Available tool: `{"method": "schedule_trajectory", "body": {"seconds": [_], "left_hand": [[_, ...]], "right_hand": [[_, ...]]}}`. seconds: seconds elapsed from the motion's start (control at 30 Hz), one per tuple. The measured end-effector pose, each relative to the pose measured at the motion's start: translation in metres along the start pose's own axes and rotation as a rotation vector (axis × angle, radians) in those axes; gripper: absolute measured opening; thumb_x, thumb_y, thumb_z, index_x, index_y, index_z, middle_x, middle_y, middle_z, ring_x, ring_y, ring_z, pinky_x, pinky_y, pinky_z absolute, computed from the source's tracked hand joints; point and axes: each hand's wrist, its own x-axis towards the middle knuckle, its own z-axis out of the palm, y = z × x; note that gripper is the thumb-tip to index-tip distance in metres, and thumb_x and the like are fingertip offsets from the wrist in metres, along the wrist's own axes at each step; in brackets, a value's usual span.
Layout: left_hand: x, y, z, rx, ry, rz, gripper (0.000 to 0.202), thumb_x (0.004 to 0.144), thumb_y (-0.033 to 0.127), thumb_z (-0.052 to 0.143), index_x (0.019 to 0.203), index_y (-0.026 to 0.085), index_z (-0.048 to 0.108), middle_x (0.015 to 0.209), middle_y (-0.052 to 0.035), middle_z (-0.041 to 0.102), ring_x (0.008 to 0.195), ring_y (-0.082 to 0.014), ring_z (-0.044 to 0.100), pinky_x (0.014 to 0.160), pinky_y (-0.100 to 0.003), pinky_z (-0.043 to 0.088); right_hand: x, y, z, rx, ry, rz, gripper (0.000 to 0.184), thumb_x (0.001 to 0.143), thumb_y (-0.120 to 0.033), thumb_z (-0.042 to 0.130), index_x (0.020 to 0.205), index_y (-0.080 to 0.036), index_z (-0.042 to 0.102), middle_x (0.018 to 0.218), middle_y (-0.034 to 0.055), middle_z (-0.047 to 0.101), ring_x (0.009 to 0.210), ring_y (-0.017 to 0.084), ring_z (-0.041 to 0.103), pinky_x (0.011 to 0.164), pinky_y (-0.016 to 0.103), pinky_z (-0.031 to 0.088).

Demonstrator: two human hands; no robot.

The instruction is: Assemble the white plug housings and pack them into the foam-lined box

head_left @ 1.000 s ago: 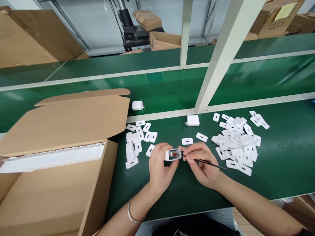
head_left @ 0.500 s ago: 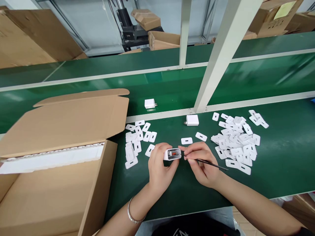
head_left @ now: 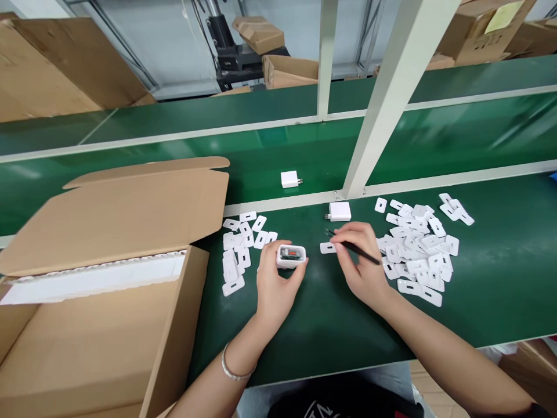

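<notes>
My left hand (head_left: 277,293) is closed around a white charger housing (head_left: 290,264), its open end facing me. Inside the housing, green and orange-red parts of a circuit show. In my right hand (head_left: 364,270) is a pair of black tweezers (head_left: 360,251), pinched between thumb and fingers, the tips pointing left. A white slotted end plate (head_left: 327,248) lies just below the tips, partly covered by my right fingers. Just beyond my right hand stands a white charger (head_left: 339,211) with its prongs to the left.
Many white end plates (head_left: 420,244) are heaped on the right of the green table (head_left: 322,331), with a smaller group (head_left: 243,257) at left. An open cardboard box (head_left: 174,331) stands left. A pale post (head_left: 387,93) rises behind. Another charger (head_left: 290,179) lies on the green belt (head_left: 183,151).
My left hand has drawn the housing left and slightly away from me. My right hand has lifted the tweezers out of it, up and right. The charger on the belt has shifted right.
</notes>
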Motion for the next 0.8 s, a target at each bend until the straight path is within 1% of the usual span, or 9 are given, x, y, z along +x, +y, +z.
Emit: {"method": "schedule_trajectory", "body": {"seconds": [0.1,0.17,0.23,0.3,0.43,0.53,0.63,0.73,0.8], "left_hand": [[0.004,-0.006,-0.003,-0.068,0.013,-0.130,0.037,0.089,0.033,0.076,0.122,0.024,0.063,0.114,-0.0070,0.069,0.092,-0.0182,0.070,0.071,-0.027,0.055],[0.006,-0.010,-0.004,-0.127,0.006,-0.181,0.041,0.090,0.035,0.076,0.126,0.023,0.061,0.114,-0.0077,0.069,0.090,-0.0175,0.070,0.070,-0.026,0.054],[0.007,-0.012,-0.004,-0.180,0.000,-0.202,0.041,0.091,0.037,0.076,0.126,0.022,0.060,0.113,-0.0076,0.069,0.088,-0.0163,0.070,0.069,-0.025,0.054],[0.007,-0.014,-0.003,-0.209,-0.012,-0.215,0.039,0.091,0.039,0.075,0.122,0.022,0.058,0.110,-0.0064,0.068,0.084,-0.0148,0.068,0.067,-0.024,0.053],[0.009,-0.017,0.001,-0.241,-0.055,-0.204,0.037,0.090,0.041,0.075,0.115,0.022,0.055,0.098,-0.0023,0.065,0.078,-0.0137,0.064,0.066,-0.023,0.051],[0.008,-0.019,0.001,-0.260,-0.106,-0.155,0.037,0.091,0.043,0.073,0.116,0.024,0.052,0.097,-0.0018,0.062,0.078,-0.0137,0.061,0.068,-0.024,0.049],[0.005,-0.018,0.000,-0.293,-0.159,-0.095,0.032,0.099,0.049,0.062,0.118,0.025,0.053,0.102,-0.0042,0.061,0.083,-0.0161,0.060,0.073,-0.028,0.051],[0.001,-0.016,0.000,-0.318,-0.198,-0.079,0.031,0.107,0.053,0.044,0.116,0.026,0.056,0.104,-0.0054,0.061,0.088,-0.0180,0.060,0.080,-0.031,0.052],[-0.002,-0.015,0.002,-0.322,-0.215,-0.093,0.038,0.111,0.051,0.031,0.113,0.026,0.059,0.101,-0.0049,0.061,0.088,-0.0181,0.060,0.082,-0.032,0.051]], "right_hand": [[-0.001,0.015,0.009,-0.269,-0.268,0.005,0.024,0.104,-0.014,0.049,0.119,-0.024,0.065,0.118,0.0116,0.059,0.099,0.023,0.069,0.082,0.039,0.063],[-0.004,0.023,0.018,-0.394,-0.422,-0.013,0.036,0.101,-0.007,0.045,0.129,-0.022,0.063,0.126,0.0141,0.060,0.105,0.026,0.069,0.085,0.041,0.063],[-0.007,0.028,0.025,-0.491,-0.507,-0.042,0.052,0.094,0.001,0.043,0.140,-0.018,0.057,0.134,0.0166,0.059,0.117,0.030,0.065,0.094,0.046,0.060],[-0.008,0.028,0.024,-0.560,-0.526,-0.053,0.059,0.089,0.003,0.044,0.144,-0.015,0.055,0.136,0.0180,0.060,0.122,0.032,0.062,0.099,0.049,0.057],[-0.001,0.028,0.000,-0.680,-0.531,0.040,0.035,0.091,-0.015,0.065,0.126,-0.015,0.065,0.121,0.0173,0.066,0.112,0.037,0.061,0.090,0.052,0.053],[0.006,0.032,-0.015,-0.696,-0.598,0.089,0.015,0.093,-0.020,0.068,0.107,-0.017,0.068,0.108,0.0126,0.069,0.100,0.033,0.063,0.082,0.047,0.048],[0.009,0.031,-0.016,-0.657,-0.544,0.089,0.005,0.092,-0.017,0.067,0.096,-0.018,0.065,0.098,0.0085,0.071,0.091,0.028,0.064,0.081,0.044,0.044],[0.009,0.017,-0.008,-0.505,-0.360,0.073,0.007,0.089,-0.018,0.069,0.094,-0.019,0.064,0.090,0.0048,0.069,0.087,0.024,0.064,0.081,0.041,0.044],[0.008,0.003,-0.003,-0.348,-0.208,0.043,0.012,0.086,-0.019,0.068,0.098,-0.019,0.064,0.087,0.0025,0.066,0.086,0.022,0.064,0.082,0.038,0.045]]}}
